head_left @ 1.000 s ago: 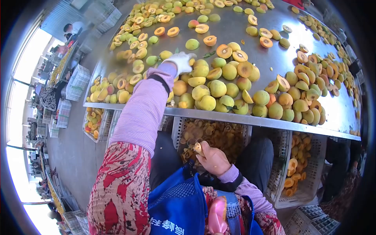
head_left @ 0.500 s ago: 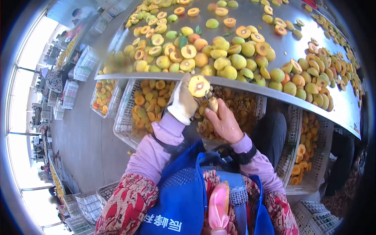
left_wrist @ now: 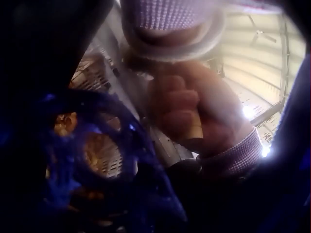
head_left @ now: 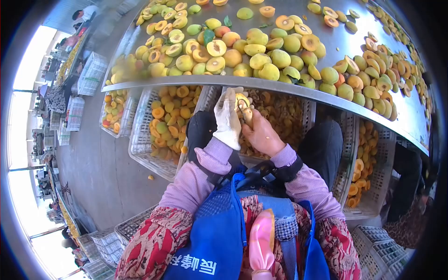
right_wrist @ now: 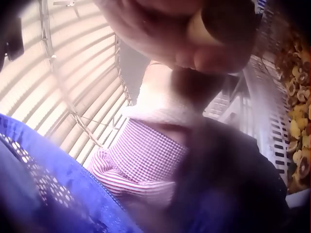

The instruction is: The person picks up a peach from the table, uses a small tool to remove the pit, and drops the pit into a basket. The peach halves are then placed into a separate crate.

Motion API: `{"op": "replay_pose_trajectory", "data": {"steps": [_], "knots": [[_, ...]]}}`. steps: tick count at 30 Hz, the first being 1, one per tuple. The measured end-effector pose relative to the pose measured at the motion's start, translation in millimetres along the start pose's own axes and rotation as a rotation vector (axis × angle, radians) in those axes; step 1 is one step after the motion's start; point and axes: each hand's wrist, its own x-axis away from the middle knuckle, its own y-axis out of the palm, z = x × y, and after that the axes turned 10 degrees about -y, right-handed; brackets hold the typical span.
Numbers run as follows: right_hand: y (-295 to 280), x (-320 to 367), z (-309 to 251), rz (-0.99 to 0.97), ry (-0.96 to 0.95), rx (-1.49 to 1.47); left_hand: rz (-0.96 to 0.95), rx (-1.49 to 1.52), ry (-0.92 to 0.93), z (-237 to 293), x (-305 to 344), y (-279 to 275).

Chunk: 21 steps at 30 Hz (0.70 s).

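My gloved left hand (head_left: 227, 120) holds a cut yellow peach half (head_left: 241, 99) below the front edge of the metal table, its cut side turned toward my right hand (head_left: 264, 135). My bare right hand grips a short pitting knife (head_left: 248, 117) by its pale wooden handle, the metal end at the cut face of the fruit. In the left wrist view, fingers are curled round the handle (left_wrist: 196, 128). The handle's butt (right_wrist: 201, 28) also shows in the right wrist view, where the fruit is hidden.
Whole and halved peaches (head_left: 280, 59) lie along the metal table (head_left: 261, 23). Under it stand a crate (head_left: 140, 140) of peach halves, a crate of scraps (head_left: 275, 116) beneath my hands, and another crate (head_left: 373, 200) of halves at right. Stacked crates (head_left: 95, 70) stand at left.
My left hand has come back from the fruit on the table with a peach half and meets my right hand. Since then the half has turned and the knife has gone against its cut face.
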Motion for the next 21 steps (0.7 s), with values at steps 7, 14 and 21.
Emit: {"op": "replay_pose_trajectory", "data": {"steps": [7, 14, 21], "knots": [[-22.8, 0.2, -5.2, -0.333, 0.258, -0.263, -0.175, 0.001, -0.205, 4.1, -7.6, -11.3], [-33.8, 10.2, 6.2, -0.502, 0.5, -1.084, -0.48, -0.136, -0.047, 17.7, -5.6, -13.8], [-32.7, 30.4, 6.8, -0.555, 0.425, -1.295, -0.537, -0.027, -0.202, 14.3, 14.4, -11.1]]}}
